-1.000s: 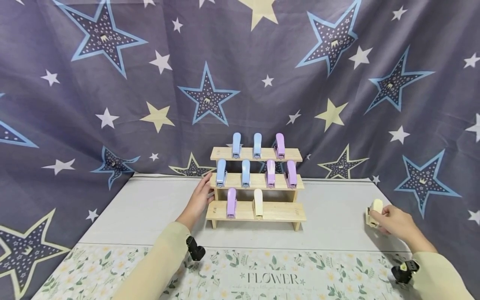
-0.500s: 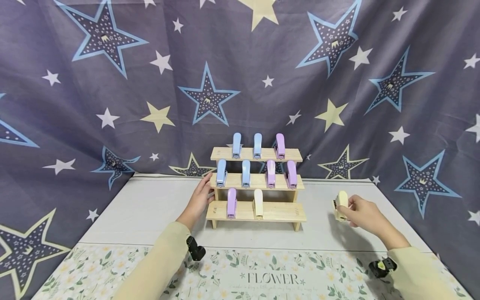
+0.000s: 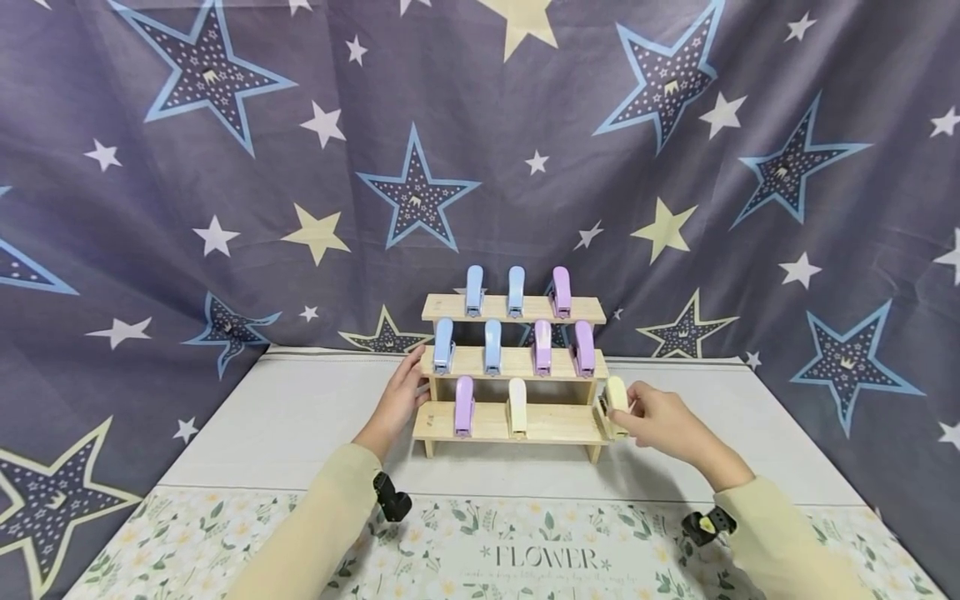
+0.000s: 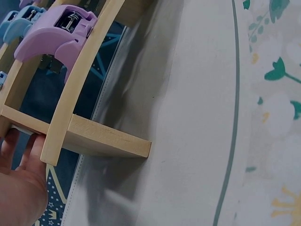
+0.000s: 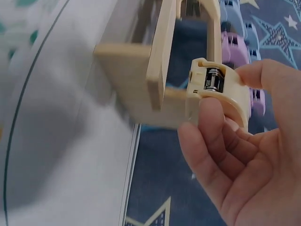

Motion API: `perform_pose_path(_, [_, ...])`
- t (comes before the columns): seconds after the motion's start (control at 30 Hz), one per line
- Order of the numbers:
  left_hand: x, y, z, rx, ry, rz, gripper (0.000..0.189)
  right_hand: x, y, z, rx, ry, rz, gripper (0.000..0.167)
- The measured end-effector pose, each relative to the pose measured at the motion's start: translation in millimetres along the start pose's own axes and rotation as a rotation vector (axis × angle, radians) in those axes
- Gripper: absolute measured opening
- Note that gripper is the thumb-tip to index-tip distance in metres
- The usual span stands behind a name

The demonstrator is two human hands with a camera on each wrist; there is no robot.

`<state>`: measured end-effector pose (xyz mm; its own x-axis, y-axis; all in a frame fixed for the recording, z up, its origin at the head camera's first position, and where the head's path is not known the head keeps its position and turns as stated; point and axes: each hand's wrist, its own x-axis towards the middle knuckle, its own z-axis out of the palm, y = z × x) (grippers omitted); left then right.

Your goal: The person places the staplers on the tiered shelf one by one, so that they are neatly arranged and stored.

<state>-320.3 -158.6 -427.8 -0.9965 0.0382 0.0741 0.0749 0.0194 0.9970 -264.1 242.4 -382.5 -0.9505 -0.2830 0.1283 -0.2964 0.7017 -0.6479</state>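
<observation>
A three-tier wooden display stand (image 3: 558, 422) stands on the table, with blue, purple and cream staplers on its steps. At its left end my left hand (image 3: 400, 396) holds the frame beside the middle step; in the left wrist view the fingertips go out of sight behind the wood. My right hand (image 3: 667, 423) pinches a cream stapler (image 3: 617, 406) between thumb and fingers, at the right end of the lowest step. The right wrist view shows this stapler (image 5: 230, 94) close to the board's end; whether they touch I cannot tell. A purple stapler (image 3: 464, 406) and another cream stapler (image 3: 517, 407) stand on that step.
Blue staplers (image 3: 492, 346) and purple staplers (image 3: 583, 348) stand upright on the middle and top steps. A star-patterned curtain (image 3: 525, 125) hangs close behind the stand. A floral cloth (image 3: 547, 542) covers the table's near side.
My right hand has carried the cream stapler leftward from the table's right side to the stand's lowest step. The left hand has kept its place on the stand.
</observation>
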Motion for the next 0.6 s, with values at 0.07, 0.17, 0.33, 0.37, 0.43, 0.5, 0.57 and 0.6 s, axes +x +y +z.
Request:
perform_pose_path(0.07, [0.1,-0.2,-0.1,0.006,0.000,0.001,0.050,3.5,-5.4,6.6,0.006,-0.009,-0.008,0.028])
perform_pose_path(0.17, [-0.2,0.1,0.3,0.013,0.003,0.004,0.050,9.7,-11.4,17.5,-0.002,-0.021,-0.020,0.026])
perform_pose_path(0.33, [0.2,-0.4,0.8,0.009,0.003,0.003,0.050,20.9,-17.5,33.8,-0.012,-0.011,-0.038,0.027])
perform_pose_path(0.37, [0.2,-0.4,0.9,0.007,0.005,0.001,0.050,22.7,-18.3,36.3,-0.008,-0.011,-0.040,0.027])
perform_pose_path(0.43, [0.0,-0.4,0.8,0.011,0.003,0.004,0.050,26.1,-19.6,40.6,-0.005,-0.004,-0.038,0.028])
perform_pose_path(0.5, [-0.3,-0.3,0.6,0.014,0.003,0.005,0.050,28.9,-20.4,44.0,-0.005,0.001,-0.030,0.029])
perform_pose_path(0.57, [-0.4,-0.3,0.2,0.015,0.003,0.005,0.051,30.8,-21.1,47.0,0.001,-0.002,-0.024,0.031])
perform_pose_path(0.6, [-0.4,-0.2,0.0,0.015,0.002,0.008,0.051,31.6,-21.4,48.4,0.006,-0.001,-0.019,0.031])
